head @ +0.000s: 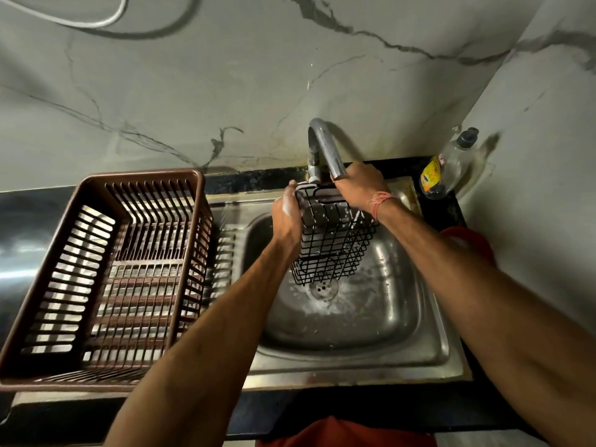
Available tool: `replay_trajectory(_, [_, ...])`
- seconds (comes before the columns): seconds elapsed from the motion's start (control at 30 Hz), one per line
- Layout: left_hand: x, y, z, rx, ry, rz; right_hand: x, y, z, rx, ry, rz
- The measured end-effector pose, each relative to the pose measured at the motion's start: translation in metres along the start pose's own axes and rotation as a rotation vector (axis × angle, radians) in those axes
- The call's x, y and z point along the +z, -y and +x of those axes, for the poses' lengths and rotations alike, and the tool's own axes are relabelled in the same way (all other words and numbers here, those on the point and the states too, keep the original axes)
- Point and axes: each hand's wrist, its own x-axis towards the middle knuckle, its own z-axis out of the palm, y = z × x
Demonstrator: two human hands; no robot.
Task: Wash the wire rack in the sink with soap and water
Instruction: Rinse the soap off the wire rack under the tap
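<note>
A black wire rack (332,243), shaped like a small basket, hangs tilted over the steel sink (354,321) below the curved tap (325,150). My left hand (288,214), soapy, grips the rack's left upper edge. My right hand (359,185) holds the rack's top right edge, just under the tap's spout. White suds cling to the rack's wires and lie around the drain (323,288). I cannot tell whether water runs from the tap.
A brown plastic dish basket (106,279) stands on the drainboard left of the sink. A clear dish-soap bottle (448,166) with a yellow label stands at the back right corner. A red object (467,240) lies right of the sink. Marble wall behind.
</note>
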Motion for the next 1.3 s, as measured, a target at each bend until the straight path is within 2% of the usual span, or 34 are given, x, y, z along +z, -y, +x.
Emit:
replay_trajectory(0.07, [0.002, -0.005, 0.004, -0.066, -0.058, -0.037, 0.006, 0.004, -0.009, -0.004, -0.023, 0.029])
replay_trajectory(0.17, [0.003, -0.009, 0.008, -0.041, -0.073, 0.061, 0.024, 0.012, -0.029, -0.218, -0.105, -0.239])
replay_trajectory(0.23, [0.004, -0.007, 0.011, -0.003, -0.033, 0.1, 0.042, 0.016, -0.042, -0.333, -0.153, -0.294])
replay_trajectory(0.33, [0.001, -0.003, 0.014, 0.072, 0.056, 0.213, 0.054, 0.011, -0.06, -0.507, -0.097, -0.314])
replay_trajectory(0.4, [-0.002, -0.001, 0.013, 0.041, 0.047, 0.18, 0.049, -0.008, -0.061, -0.606, -0.038, -0.347])
replay_trajectory(0.43, [-0.002, -0.001, 0.011, -0.015, 0.006, 0.12, 0.044, -0.022, -0.057, -0.575, -0.022, -0.329])
replay_trajectory(0.5, [-0.003, -0.002, 0.009, -0.083, -0.035, 0.074, 0.033, -0.044, -0.045, -0.387, -0.003, -0.267])
replay_trajectory(0.57, [0.002, -0.002, 0.006, -0.049, -0.001, 0.13, 0.03, -0.047, -0.043, -0.281, 0.018, -0.234])
replay_trajectory(0.7, [0.023, 0.004, 0.0, 0.034, 0.139, 0.199, 0.044, 0.001, -0.062, -0.4, -0.089, -0.241])
replay_trajectory(0.8, [0.023, 0.006, -0.004, 0.051, 0.2, 0.18, 0.04, 0.009, -0.058, -0.443, -0.133, -0.193])
replay_trajectory(0.9, [0.017, 0.003, 0.003, 0.077, 0.088, 0.202, 0.027, -0.004, -0.045, -0.355, -0.162, -0.038])
replay_trajectory(1.07, [0.005, -0.007, 0.016, -0.048, -0.051, 0.143, 0.017, -0.028, -0.03, -0.134, -0.123, 0.06])
replay_trajectory(1.13, [0.005, -0.01, 0.017, -0.069, -0.115, 0.084, 0.022, -0.018, -0.032, -0.145, -0.163, -0.031])
replay_trajectory(1.2, [0.004, -0.012, 0.016, -0.067, -0.138, 0.076, 0.036, 0.004, -0.044, -0.233, -0.179, -0.166])
replay_trajectory(1.3, [-0.002, -0.011, 0.015, -0.049, -0.046, 0.057, 0.056, 0.025, -0.064, -0.378, -0.134, -0.289])
